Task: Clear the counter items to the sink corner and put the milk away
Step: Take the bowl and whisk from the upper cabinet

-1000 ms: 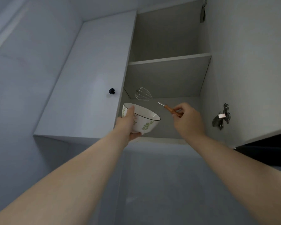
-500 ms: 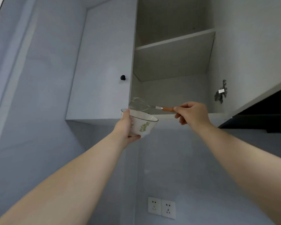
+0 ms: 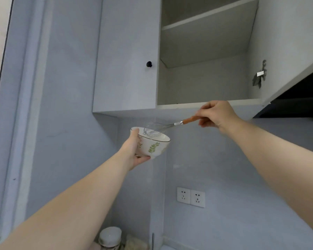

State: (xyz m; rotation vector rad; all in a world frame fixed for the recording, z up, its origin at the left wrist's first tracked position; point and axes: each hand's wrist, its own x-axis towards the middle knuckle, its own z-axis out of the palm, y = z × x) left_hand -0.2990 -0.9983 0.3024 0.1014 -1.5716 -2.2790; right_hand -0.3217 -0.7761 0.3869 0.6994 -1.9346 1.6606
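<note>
My left hand (image 3: pixel 134 150) grips a white bowl (image 3: pixel 154 145) with green leaf prints and a dark rim, thumb on the rim and fingers under the base. My right hand (image 3: pixel 217 114) pinches the orange wooden handle of a wire whisk (image 3: pixel 163 129). The whisk's wire head dips into the bowl. Both are held in the air just below the open wall cupboard (image 3: pixel 202 82). No milk is in view.
The cupboard's left door (image 3: pixel 128 51) with a black knob is closed; the right door (image 3: pixel 287 42) stands open with a metal hinge. Its visible shelves are bare. A double wall socket (image 3: pixel 191 197) sits below. A lidded jar (image 3: pixel 110 237) stands at the bottom edge.
Both hands have come down and out of the cupboard with the bowl and the whisk. The whisk's head now sits in the bowl. The view has tilted downward.
</note>
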